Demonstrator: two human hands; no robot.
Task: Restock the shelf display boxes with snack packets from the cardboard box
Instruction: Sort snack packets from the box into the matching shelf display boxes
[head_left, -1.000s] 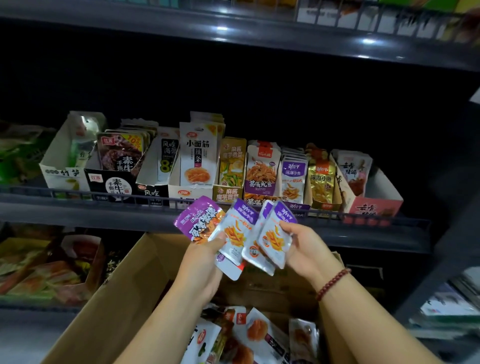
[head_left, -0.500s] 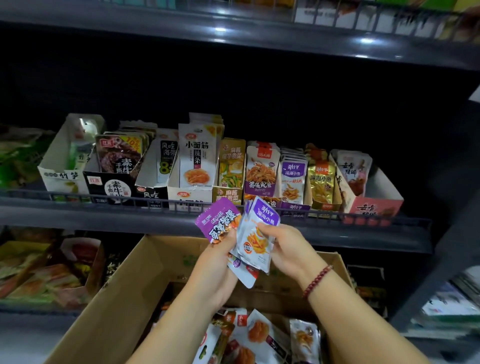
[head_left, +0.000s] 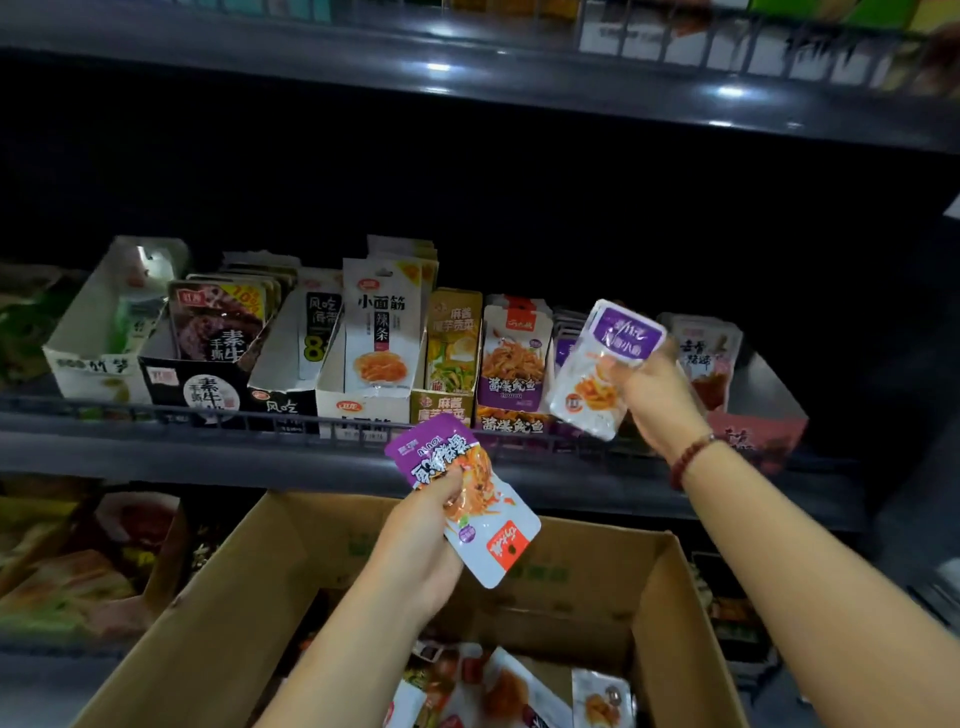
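Note:
My left hand (head_left: 421, 540) grips a purple-and-white snack packet (head_left: 467, 499) above the open cardboard box (head_left: 249, 582). My right hand (head_left: 654, 400) holds a small stack of purple-topped white packets (head_left: 602, 364) up at the shelf, in front of the matching purple display box (head_left: 563, 343). A row of display boxes (head_left: 363, 400) filled with upright packets lines the middle shelf. More loose packets (head_left: 509, 691) lie in the bottom of the cardboard box.
A wire rail (head_left: 208, 415) runs along the shelf's front edge. A pink display box (head_left: 753, 431) stands at the right end, a white one (head_left: 88, 358) at the left. The upper shelf (head_left: 467, 78) overhangs. Lower left shelf holds bagged goods (head_left: 67, 561).
My hands have split apart. The right hand has lifted the white packets up and right to the shelf, while the left keeps one purple packet low over the box.

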